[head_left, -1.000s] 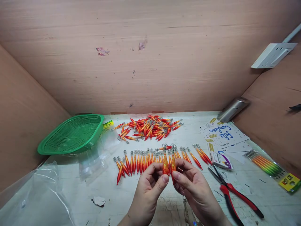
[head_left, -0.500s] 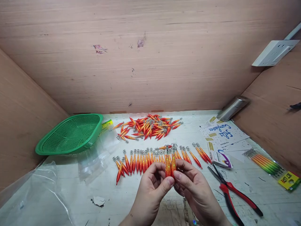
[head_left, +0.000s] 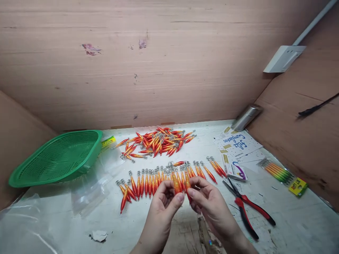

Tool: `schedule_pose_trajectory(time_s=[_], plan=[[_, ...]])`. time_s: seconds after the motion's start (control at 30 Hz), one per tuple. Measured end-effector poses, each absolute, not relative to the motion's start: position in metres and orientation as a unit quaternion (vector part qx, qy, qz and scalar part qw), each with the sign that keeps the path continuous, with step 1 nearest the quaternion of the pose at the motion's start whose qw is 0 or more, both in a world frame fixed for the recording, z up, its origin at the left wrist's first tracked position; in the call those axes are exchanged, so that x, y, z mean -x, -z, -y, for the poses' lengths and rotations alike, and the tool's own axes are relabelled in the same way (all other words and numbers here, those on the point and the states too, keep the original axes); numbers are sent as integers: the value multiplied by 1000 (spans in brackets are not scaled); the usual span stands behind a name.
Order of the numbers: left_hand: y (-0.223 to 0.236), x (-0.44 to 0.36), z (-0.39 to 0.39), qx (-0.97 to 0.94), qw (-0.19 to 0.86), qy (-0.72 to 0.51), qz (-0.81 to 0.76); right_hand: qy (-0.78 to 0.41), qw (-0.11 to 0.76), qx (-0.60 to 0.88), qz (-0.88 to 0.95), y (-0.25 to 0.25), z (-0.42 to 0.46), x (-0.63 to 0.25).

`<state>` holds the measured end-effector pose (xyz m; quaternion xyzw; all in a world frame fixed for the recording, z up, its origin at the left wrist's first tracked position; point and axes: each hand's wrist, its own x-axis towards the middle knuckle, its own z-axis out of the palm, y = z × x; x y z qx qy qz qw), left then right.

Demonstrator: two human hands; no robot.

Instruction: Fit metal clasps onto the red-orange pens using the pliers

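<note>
My left hand (head_left: pixel 165 210) pinches one orange-red fishing lure (head_left: pixel 177 183) between thumb and fingers, its hooked end upward. Close beside it, my right hand (head_left: pixel 208 201) grips a second lure (head_left: pixel 188 182), also upright and a small gap apart from the first. Both are held over the front of the table. Just behind the hands runs a row of similar red-and-orange lures (head_left: pixel 146 185), hooks pointing away from me. Farther back lies a loose heap of the same lures (head_left: pixel 161 141). The fingertips behind the held lures are partly hidden.
A green plastic basket (head_left: pixel 55 158) stands at the left, with clear plastic bags (head_left: pixel 90 194) before it. Red-handled pliers (head_left: pixel 245 203) lie at the right, near a small box (head_left: pixel 235 171), printed cards (head_left: pixel 239 146), a packet of lures (head_left: pixel 283 174) and a metal flask (head_left: pixel 247 117).
The two lures, side by side before, are now slightly apart and turned to show another face. The whole view has shifted, with table items sitting farther left in the picture.
</note>
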<state>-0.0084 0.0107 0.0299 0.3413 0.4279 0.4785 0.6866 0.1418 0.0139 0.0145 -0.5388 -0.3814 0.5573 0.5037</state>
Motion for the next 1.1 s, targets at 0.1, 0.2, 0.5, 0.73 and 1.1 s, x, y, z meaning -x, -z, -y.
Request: schedule_pose_trajectory(time_s=[0.1,0.2,0.5,0.73,1.1], plan=[[-30,8,-11,-294,684,-500,-443,-435,515,626,393,10,-30,-174],[-30,6,-9,-237,705,-505,-438,-319,507,702,386,32,-41,-210],[-17,-15,-8,-211,755,-459,-418,-389,502,673,378,27,-48,-225],[-16,-36,-3,-269,728,-486,-402,-599,513,504,351,-18,-13,-181],[-34,-38,-3,-206,753,-492,-386,-261,453,711,469,26,28,-214]])
